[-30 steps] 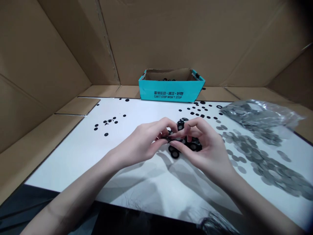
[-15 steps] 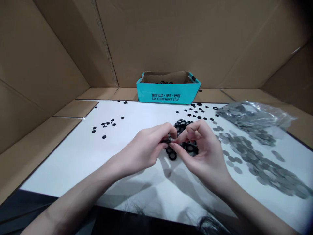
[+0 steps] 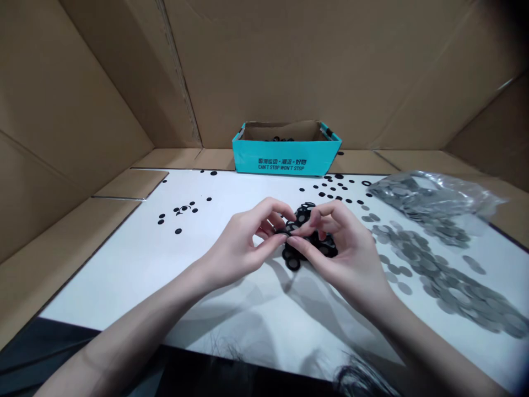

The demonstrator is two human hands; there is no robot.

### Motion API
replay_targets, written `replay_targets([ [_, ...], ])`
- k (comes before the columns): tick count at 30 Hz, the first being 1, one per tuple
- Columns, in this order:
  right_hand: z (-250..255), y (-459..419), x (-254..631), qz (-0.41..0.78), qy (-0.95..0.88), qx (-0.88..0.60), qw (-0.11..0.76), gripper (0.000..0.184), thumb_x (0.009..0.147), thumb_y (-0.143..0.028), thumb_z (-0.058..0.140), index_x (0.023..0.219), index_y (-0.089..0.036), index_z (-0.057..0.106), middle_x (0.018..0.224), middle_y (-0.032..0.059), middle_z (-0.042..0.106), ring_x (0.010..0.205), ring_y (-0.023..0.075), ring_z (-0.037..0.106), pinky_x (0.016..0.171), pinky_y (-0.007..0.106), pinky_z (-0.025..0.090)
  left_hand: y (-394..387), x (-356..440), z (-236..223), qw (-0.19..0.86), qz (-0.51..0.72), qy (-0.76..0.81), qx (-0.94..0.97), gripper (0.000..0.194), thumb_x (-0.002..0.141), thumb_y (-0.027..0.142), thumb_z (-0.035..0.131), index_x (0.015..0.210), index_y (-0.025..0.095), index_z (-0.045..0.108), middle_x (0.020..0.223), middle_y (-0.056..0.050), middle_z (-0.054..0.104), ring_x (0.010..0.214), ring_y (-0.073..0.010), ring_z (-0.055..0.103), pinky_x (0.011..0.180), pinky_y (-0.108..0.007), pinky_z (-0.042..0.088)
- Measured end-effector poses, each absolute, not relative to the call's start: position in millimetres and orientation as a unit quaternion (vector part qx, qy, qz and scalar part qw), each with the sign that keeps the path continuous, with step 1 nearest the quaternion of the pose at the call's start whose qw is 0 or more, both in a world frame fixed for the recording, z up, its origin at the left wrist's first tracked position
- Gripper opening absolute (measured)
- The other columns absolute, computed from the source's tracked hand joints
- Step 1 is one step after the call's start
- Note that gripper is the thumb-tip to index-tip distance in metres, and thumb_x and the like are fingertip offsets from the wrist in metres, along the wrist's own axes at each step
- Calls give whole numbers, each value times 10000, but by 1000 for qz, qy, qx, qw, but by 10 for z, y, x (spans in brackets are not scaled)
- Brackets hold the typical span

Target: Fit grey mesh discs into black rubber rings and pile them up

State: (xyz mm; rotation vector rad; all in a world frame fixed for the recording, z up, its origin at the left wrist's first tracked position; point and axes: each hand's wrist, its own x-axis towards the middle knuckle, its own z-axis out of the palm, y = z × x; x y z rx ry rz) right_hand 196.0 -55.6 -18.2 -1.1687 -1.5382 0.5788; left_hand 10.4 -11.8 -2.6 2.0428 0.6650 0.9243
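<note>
My left hand (image 3: 243, 240) and my right hand (image 3: 345, 245) meet over the middle of the white table. A small black ring (image 3: 282, 231) is pinched between them at the fingertips, with the left thumb and forefinger on its left side and the right thumb and forefinger on its right. Fingers cover most of it, so I cannot make out whether anything sits inside. Just behind and beneath the hands lies a heap of black rings with grey centres (image 3: 293, 263), partly hidden by my right hand.
Grey translucent discs (image 3: 450, 281) spread over the right side, beside a clear plastic bag (image 3: 438, 193) of such discs. A turquoise box (image 3: 285, 157) at the back holds black pieces. Small black discs (image 3: 178, 231) lie scattered left and behind. Cardboard walls (image 3: 309, 66) enclose the table.
The fingers of my left hand have opened out a little and its thumb has shifted along the ring. My right hand has hardly moved. The view has shifted slightly.
</note>
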Motion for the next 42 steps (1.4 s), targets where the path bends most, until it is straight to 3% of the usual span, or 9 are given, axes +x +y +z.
replay_targets([
  [7,-208,-589,1916,249,-618,-469,580,339,792,-132,709,839,-283,410,663,-78,614,653,150,592,684,323,449,-161,71,92,347,295,275,847,161,923,71,555,995,212,526,913,17,634,741,-87,593,698,-217,501],
  [17,-195,-542,1965,270,-633,-469,554,365,792,-201,784,884,-286,441,741,-44,742,768,202,732,780,379,533,-90,63,-29,383,345,258,817,221,896,127,622,1093,213,571,933,-6,664,804,-120,650,756,-250,548],
  [25,-177,-534,1991,356,-602,-465,542,329,803,-257,767,863,-276,444,643,-83,622,628,157,649,619,320,466,-144,97,1,441,343,259,788,154,952,150,562,1078,226,516,1062,-31,601,859,-112,635,683,-204,562],
  [32,-233,-607,1874,251,-610,-450,602,362,786,-119,735,851,-283,418,703,-78,586,685,151,631,733,349,493,-136,60,48,385,280,266,838,199,906,87,565,1041,227,527,983,3,610,791,-91,624,673,-196,536],
  [42,-225,-542,1958,271,-635,-459,559,301,819,-211,755,889,-272,468,745,-43,696,754,176,715,749,345,526,-95,75,-5,373,382,241,811,222,901,84,597,1088,196,560,950,6,626,777,-79,606,739,-210,529],
])
